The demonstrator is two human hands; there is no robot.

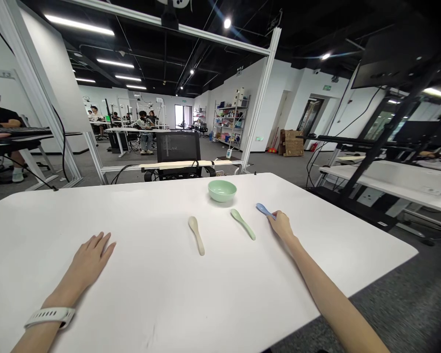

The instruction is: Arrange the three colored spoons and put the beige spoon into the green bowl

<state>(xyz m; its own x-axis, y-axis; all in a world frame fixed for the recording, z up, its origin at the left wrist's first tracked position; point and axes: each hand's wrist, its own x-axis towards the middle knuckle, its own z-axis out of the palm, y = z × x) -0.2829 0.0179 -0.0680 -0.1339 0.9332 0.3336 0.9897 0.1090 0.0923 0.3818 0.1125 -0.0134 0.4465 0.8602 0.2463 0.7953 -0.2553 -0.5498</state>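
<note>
**Right hand pinching a blue plastic spoon on a white table**
Left hand is resting open and flat, well apart from the beige spoon; a green spoon is lying near the blue one, and a pale green bowl is sitting close to the table's far edge.

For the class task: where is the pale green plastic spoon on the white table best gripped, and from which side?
Likely at the slender handle end of the pale green plastic spoon, approached from the near side: it lies flat on the white table, with its handle toward the person and its wider bowl pointing away.
</note>
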